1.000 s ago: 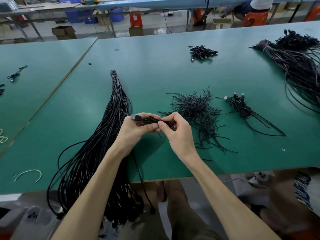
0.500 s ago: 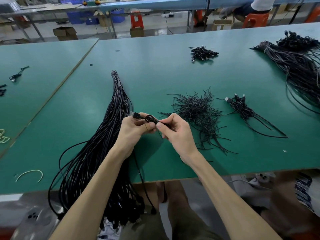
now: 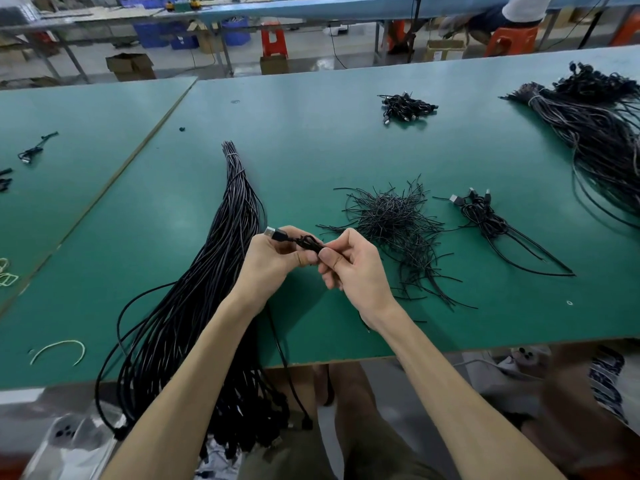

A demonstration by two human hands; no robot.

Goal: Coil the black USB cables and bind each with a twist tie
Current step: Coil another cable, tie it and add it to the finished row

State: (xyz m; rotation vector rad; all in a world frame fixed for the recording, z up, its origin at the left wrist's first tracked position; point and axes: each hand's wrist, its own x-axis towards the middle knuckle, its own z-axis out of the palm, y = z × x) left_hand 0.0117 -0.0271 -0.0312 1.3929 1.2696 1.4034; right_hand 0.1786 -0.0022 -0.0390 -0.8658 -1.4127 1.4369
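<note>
gripping a coiled usb cable (image 3: 308,241) in the left hand (image 3: 273,265), fingers curled round it, with its silver plug (image 3: 273,233) poking out up-left past the thumb. pinching the coil's other end between thumb and forefinger of the right hand (image 3: 358,273), other fingers folded in; cannot tell whether a twist tie sits inside that pinch. holding it all just above the green table (image 3: 311,150), between the long cable bundle (image 3: 228,244) on the left and the heap of twist ties (image 3: 394,220) on the right.

against a second ago: keeping nearly the same spot and the same grip, but with thumbs brought closer, now almost tip to tip, and showing less of the coil between them. leaving the heaps on the table where they lay.

right of the ties, a few bound cables (image 3: 485,218) lying together; well beyond, a small dark pile (image 3: 408,107) and a large loose bundle (image 3: 595,140) by the right edge. near the left front edge, a pale curved band (image 3: 59,349). print on the cardboard boxes (image 3: 130,65) behind the table too small to read.
</note>
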